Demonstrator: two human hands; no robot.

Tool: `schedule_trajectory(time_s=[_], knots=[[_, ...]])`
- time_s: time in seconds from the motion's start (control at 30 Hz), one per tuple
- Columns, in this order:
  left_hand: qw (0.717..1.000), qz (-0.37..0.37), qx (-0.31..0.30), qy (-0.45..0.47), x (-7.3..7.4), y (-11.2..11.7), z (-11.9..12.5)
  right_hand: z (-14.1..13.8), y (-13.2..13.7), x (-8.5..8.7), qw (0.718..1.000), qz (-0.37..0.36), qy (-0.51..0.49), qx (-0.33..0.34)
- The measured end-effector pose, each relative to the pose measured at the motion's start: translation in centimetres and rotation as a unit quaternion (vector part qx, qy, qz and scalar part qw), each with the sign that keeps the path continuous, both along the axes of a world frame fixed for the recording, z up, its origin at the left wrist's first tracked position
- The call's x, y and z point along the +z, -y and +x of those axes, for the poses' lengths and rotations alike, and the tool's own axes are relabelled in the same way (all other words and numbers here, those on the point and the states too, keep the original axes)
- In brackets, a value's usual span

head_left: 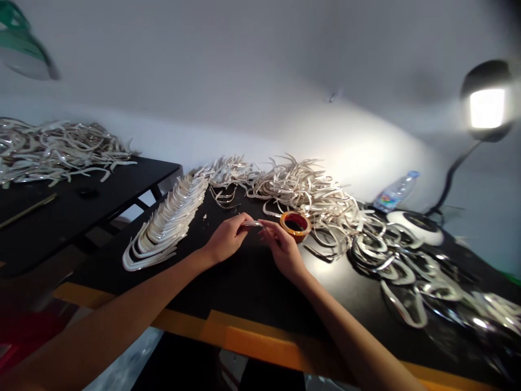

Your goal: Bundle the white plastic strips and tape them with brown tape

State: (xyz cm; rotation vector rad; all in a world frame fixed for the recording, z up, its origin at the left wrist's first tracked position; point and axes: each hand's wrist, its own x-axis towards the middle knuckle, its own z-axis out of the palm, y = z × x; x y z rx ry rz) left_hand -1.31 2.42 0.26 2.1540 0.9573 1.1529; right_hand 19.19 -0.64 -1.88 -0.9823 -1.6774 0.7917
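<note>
Between both hands is a thin, curved, shiny strip [253, 223], held above the black table [244, 282]. My left hand [228, 237] pinches its left end; my right hand [284, 248] grips the other end. Just behind my right hand lies a roll of amber tape [296, 226]. To the left, a long row of nested, curved white strips [169, 222] leans diagonally across the table. A loose heap of similar curved strips [301, 187] lies beyond my hands. What the strips belong to, I cannot make out.
More looped, glossy strips [401, 260] spread over the right side. A plastic bottle [395, 192] tilts near the wall, beside a lit lamp [487, 108] on its white base [415, 227]. Another black table [138, 171] at left bears a strip pile [57, 149]. Orange tape [252, 339] covers the front edge.
</note>
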Motion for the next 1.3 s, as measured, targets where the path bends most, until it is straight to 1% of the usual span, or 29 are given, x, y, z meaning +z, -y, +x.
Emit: schedule_trajectory(time_s=[0.13, 0.23, 0.4, 0.47, 0.53, 0.63, 0.83, 0.93, 1.03, 1.17, 1.23, 1.3], knots=[[0.999, -0.022, -0.01, -0.026, 0.2, 0.0, -0.2, 0.1, -0.1, -0.1, 1.0, 0.006, 0.017, 0.015], [0.998, -0.034, -0.023, -0.037, 0.4, 0.3, -0.1, 0.3, -0.1, -0.1, 1.0, 0.005, 0.022, 0.003], [0.994, -0.068, -0.074, -0.03, 0.6, 0.7, -0.1, 0.5, -0.1, 0.2, 1.0, -0.007, 0.007, -0.017], [0.995, -0.07, -0.071, -0.019, 0.6, 0.7, -0.1, 0.5, -0.1, 0.2, 1.0, -0.005, 0.01, -0.018], [0.997, -0.064, -0.052, -0.013, 0.5, 0.6, -0.2, 0.5, -0.1, 0.2, 0.999, 0.008, 0.021, -0.023], [0.997, -0.059, -0.038, -0.02, 0.5, 0.4, -0.2, 0.6, -0.2, 0.1, 0.999, 0.025, 0.024, -0.025], [0.995, -0.068, -0.062, -0.045, 0.8, 0.2, -0.4, 1.3, -0.9, -0.2, 1.0, -0.015, 0.011, -0.016], [0.994, -0.042, -0.062, -0.081, 0.9, -0.1, -0.6, 1.6, -1.1, -0.2, 0.999, -0.013, 0.027, -0.012], [0.987, -0.015, -0.056, -0.152, 0.7, -0.3, -0.7, 1.7, -1.1, -0.3, 0.997, -0.003, 0.073, -0.001], [0.961, 0.016, -0.054, -0.271, 0.0, -0.5, -0.8, 1.8, -1.0, -0.5, 0.988, 0.032, 0.148, 0.015], [0.949, 0.028, -0.069, -0.306, -0.1, -0.5, -0.8, 1.7, -1.0, -0.4, 0.981, 0.056, 0.183, 0.017], [0.942, 0.038, -0.084, -0.322, 0.0, -0.5, -0.8, 1.7, -0.9, -0.4, 0.976, 0.074, 0.205, 0.018]])
